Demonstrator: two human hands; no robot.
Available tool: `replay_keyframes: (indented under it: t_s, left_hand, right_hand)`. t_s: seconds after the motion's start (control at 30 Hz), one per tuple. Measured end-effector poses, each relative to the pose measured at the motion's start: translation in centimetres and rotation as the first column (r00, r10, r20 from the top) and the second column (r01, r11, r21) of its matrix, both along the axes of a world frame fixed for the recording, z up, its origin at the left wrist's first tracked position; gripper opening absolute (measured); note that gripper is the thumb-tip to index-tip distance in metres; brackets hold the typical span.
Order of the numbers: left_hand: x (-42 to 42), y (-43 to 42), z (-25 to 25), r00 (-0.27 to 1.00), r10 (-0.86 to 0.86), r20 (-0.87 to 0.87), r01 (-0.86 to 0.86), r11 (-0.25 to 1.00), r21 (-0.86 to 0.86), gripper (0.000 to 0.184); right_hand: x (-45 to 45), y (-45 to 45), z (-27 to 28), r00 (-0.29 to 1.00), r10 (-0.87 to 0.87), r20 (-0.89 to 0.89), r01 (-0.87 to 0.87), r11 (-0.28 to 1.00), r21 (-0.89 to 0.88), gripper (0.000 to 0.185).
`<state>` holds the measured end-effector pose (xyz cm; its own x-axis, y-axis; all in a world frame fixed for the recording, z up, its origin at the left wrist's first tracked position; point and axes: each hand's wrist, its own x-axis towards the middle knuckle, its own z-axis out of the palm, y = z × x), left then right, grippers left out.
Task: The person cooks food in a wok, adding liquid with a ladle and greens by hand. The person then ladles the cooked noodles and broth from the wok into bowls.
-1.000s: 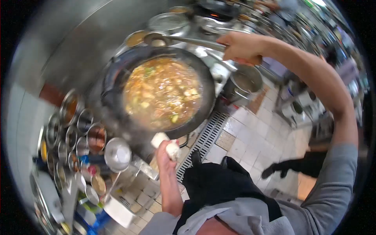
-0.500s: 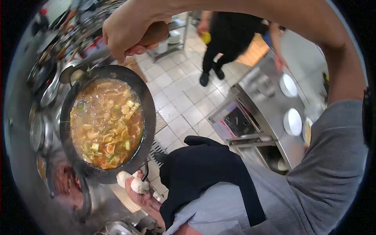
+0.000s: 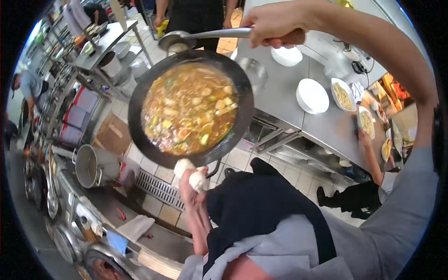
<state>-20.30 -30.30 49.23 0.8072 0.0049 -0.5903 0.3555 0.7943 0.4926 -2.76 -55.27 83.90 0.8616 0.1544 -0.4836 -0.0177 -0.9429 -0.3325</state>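
Swinging round, you have moved the wok. A second ago it was over the stove side, and half a second ago the bench was off to one side. Now the wok hangs in the air with the bench right beside it. That means the stew seems to be held up by you, so a flat, steady wok matters.

Your left hand is curled tight round a white cloth at the wok's near loop handle. Your right hand is clamped on the ladle, and the ladle's cup is at the far rim. I can't tell if it touches there.

Look at the edges. The wok's right rim crosses the bench edge in this view, and I can't tell if they touch. A blurry tub is on the bench just past that rim. White bowls are farther along, with some bare metal between. A person in dark clothes stands just past the ladle, so it's tight there. To the left is free floor, then a big pot.
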Motion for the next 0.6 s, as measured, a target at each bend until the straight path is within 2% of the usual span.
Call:
replay_keyframes:
  t_s: [0.03, 0.1, 0.13, 0.2, 0.27, 0.37, 0.4, 0.47, 0.6]
  left_hand:
    - [1.9, -1.3, -0.2, 0.996, -0.076, 0.055, 0.082, 0.991, -0.109, 0.011]
    - [5.2, -4.5, -0.5, 0.988, -0.124, 0.087, 0.135, 0.983, -0.127, 0.007]
    - [7.0, -6.2, -0.8, 0.981, -0.145, 0.127, 0.161, 0.979, -0.124, 0.006]
    - [8.5, -3.7, -2.8, 0.959, -0.213, 0.189, 0.24, 0.962, -0.131, 0.007]
    - [10.9, -4.2, -5.6, 0.915, -0.301, 0.269, 0.342, 0.932, -0.122, 0.011]
    - [12.7, -3.2, -4.9, 0.907, -0.32, 0.272, 0.374, 0.91, -0.176, 0.008]
    - [14.0, -4.1, -4.6, 0.916, -0.311, 0.253, 0.363, 0.911, -0.196, 0.007]
    - [14.5, -3.7, -3.8, 0.913, -0.345, 0.217, 0.377, 0.917, -0.13, 0.01]
    - [15.9, -4.1, -4.7, 0.895, -0.395, 0.209, 0.415, 0.908, -0.063, 0.012]
  right_hand:
    - [-0.1, -1.9, 0.5, 0.996, -0.084, -0.006, 0.084, 0.996, -0.01, 0.016]
    - [-0.5, -5.3, 1.3, 0.966, -0.255, -0.034, 0.254, 0.967, -0.027, 0.016]
    - [-0.6, -7.1, 1.6, 0.967, -0.252, 0.04, 0.253, 0.967, -0.023, 0.015]
    - [-2.8, -3.3, 0.9, 0.951, -0.234, 0.201, 0.248, 0.967, -0.05, 0.029]
    - [-3.4, -3.5, 0.2, 0.934, -0.281, 0.222, 0.305, 0.949, -0.081, 0.034]
    - [-3.5, -4.8, -1.2, 0.894, -0.383, 0.231, 0.398, 0.917, -0.016, 0.037]
    - [-2.0, -6.0, -1.6, 0.899, -0.378, 0.22, 0.388, 0.922, -0.003, 0.028]
    - [-2.4, -5.5, -2.0, 0.899, -0.378, 0.222, 0.385, 0.923, 0.016, 0.013]
    - [-2.1, -6.8, -2.0, 0.898, -0.403, 0.179, 0.402, 0.915, 0.041, 0.012]
